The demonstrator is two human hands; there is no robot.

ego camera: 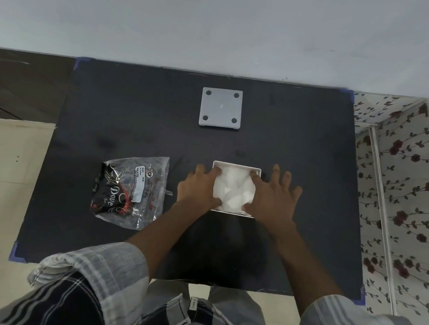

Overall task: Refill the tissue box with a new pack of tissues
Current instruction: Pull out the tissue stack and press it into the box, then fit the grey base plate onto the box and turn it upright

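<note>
A white square tissue box (236,165) stands open on the black mat, filled with white tissues (234,190). My left hand (199,187) lies on the box's left side, thumb and forefinger pressing on the tissues. My right hand (272,196) lies on the right side, its thumb and forefinger on the tissues too, other fingers spread over the mat. The box's grey lid (220,108), with four round pads, rests flat farther back. A crumpled clear plastic tissue wrapper (130,191) with dark print lies to the left.
The black mat (123,245) covers the table, taped at its corners with blue tape. A pale wall rises behind. A flowered cloth (406,205) hangs at the right. Beige floor shows at the left and front.
</note>
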